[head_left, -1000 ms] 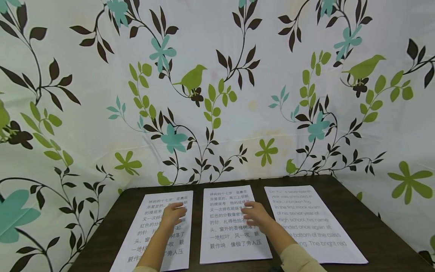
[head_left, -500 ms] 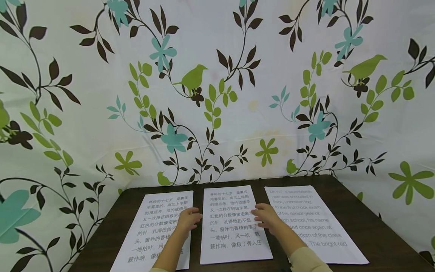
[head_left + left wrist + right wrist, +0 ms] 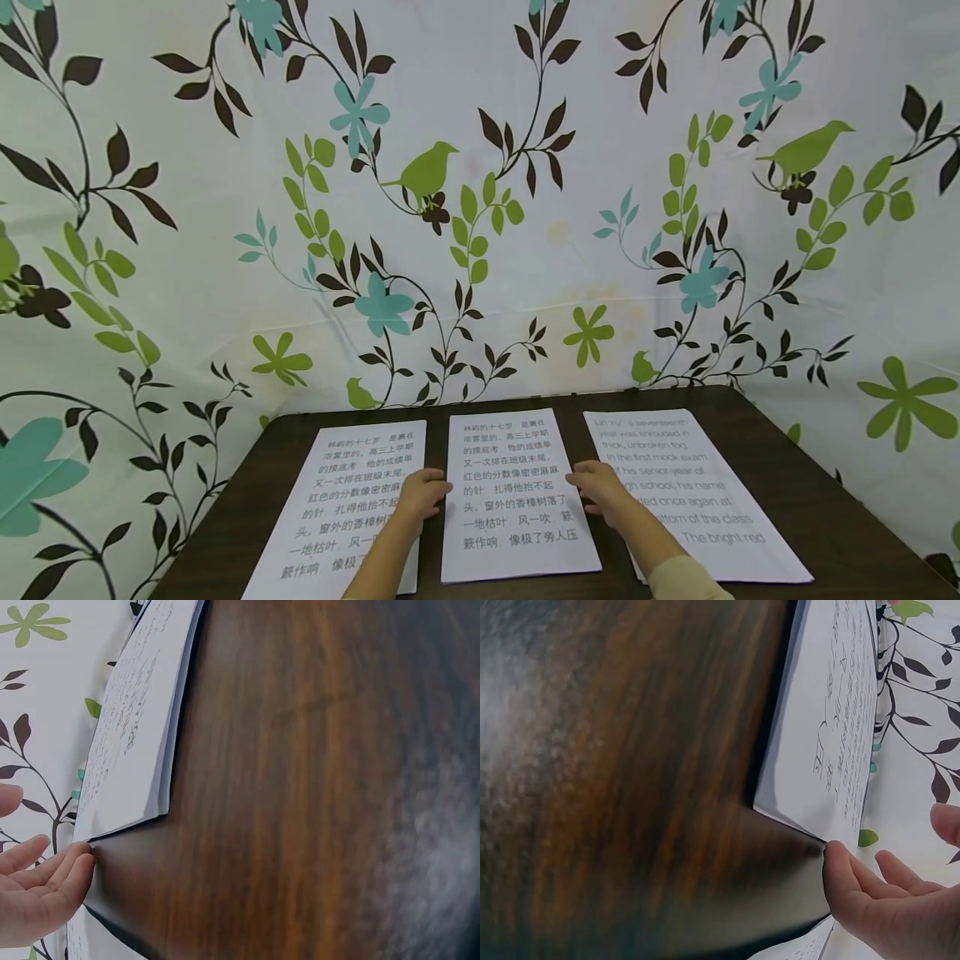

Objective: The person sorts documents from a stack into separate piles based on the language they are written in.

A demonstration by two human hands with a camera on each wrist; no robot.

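Note:
In the head view a middle paper stack (image 3: 508, 533) printed with Chinese text lies flat on the dark table. My left hand (image 3: 422, 498) is at its left edge, fingers loosely bent and thumb apart. On the opposite edge is my right hand (image 3: 602, 493), posed much the same way. The left wrist view has the left hand (image 3: 45, 892) with fingertips right at the side of the stack (image 3: 139, 765), whose layered sheets show. In the right wrist view the right hand's fingertips (image 3: 835, 851) meet the other side of the stack (image 3: 810, 772).
A left paper stack (image 3: 322, 508) with Chinese text lies partly under the left forearm. The right paper stack (image 3: 720, 500), in English, is partly covered by the right hand and sleeve. Behind the dark wooden table (image 3: 795, 492) hangs a cloth (image 3: 517, 233) patterned with leaves and birds.
My left hand has moved right, off the left stack's text, to the middle stack's left edge. My right hand has moved right and nearer, from over the middle stack to its right edge.

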